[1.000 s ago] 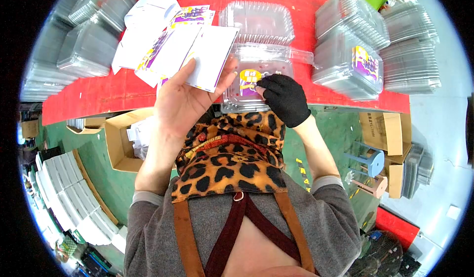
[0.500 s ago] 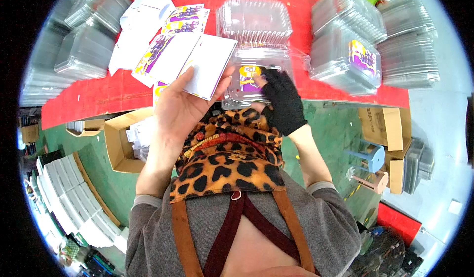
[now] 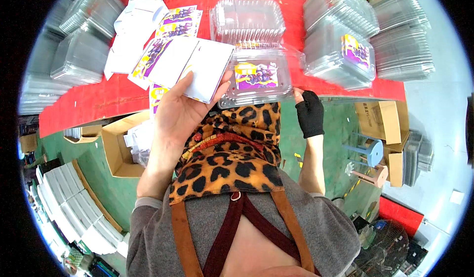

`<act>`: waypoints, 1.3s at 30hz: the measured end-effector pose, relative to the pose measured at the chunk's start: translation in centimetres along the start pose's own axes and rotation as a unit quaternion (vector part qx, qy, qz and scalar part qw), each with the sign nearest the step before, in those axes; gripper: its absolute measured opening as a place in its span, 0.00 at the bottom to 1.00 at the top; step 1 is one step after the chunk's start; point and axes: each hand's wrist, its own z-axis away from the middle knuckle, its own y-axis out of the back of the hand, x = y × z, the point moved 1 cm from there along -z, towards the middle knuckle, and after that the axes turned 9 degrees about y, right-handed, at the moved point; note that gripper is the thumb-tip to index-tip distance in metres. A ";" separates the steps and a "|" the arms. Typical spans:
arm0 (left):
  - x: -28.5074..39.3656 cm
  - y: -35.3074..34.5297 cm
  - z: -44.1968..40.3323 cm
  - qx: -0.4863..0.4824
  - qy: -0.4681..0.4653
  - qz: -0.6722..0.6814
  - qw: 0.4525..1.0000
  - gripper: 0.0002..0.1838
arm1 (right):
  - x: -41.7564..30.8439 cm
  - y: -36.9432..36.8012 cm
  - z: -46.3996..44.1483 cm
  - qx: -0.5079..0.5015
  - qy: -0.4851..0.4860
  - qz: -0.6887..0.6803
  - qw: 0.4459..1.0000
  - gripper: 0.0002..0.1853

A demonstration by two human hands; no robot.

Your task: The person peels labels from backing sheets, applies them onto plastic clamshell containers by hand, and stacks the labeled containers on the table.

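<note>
My bare left hand (image 3: 185, 107) holds a stack of sticker labels (image 3: 210, 67), white side up, with the thumb on top. A clear plastic clamshell box (image 3: 284, 87) lies at the table's front edge, right of that stack. On the box sits a purple and yellow grape label (image 3: 256, 75), lying flat. My right hand (image 3: 309, 113), in a black fingerless glove, is beside the box's front right corner. Its fingers are curled, one fingertip close to the corner; whether it grips anything is hidden.
Behind the box stands a stack of clear clamshells (image 3: 248, 20). More clamshell stacks (image 3: 338, 55) rise on the right, one bearing a label, and others (image 3: 81, 55) on the left. Loose label sheets (image 3: 136, 30) cover the red table's (image 3: 74, 102) left part. A cardboard box (image 3: 116, 148) stands below.
My right hand has moved off the label and rightward to the box's corner, uncovering the grape label. My left hand still holds its stack in nearly the same place.
</note>
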 end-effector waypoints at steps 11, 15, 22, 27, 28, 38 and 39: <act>-0.6 0.5 0.8 0.044 -0.002 -0.038 0.998 0.27 | 0.8 0.0 0.6 -0.003 -0.023 -0.014 1.000 0.15; -0.6 0.9 1.0 0.032 0.001 -0.034 0.999 0.27 | 0.1 0.2 0.9 -0.005 -0.016 -0.020 1.000 0.14; -1.9 4.6 -0.5 0.015 0.000 -0.001 1.000 0.32 | 3.7 0.4 1.9 -0.069 0.071 0.097 0.990 0.13; -1.1 1.6 0.5 0.077 -0.037 -0.015 0.996 0.26 | 5.1 0.3 1.1 -0.078 -0.062 -0.138 0.985 0.17; -0.8 1.6 0.7 0.059 -0.016 -0.015 0.998 0.26 | 2.2 0.2 1.1 -0.064 -0.084 -0.226 0.968 0.19; -1.1 2.9 0.4 0.046 -0.021 -0.011 0.999 0.25 | 7.2 -0.2 0.5 -0.071 -0.303 -0.371 0.875 0.18; -1.3 3.1 0.2 0.044 -0.021 -0.009 0.999 0.25 | 7.2 0.0 0.6 -0.070 -0.315 -0.383 0.866 0.18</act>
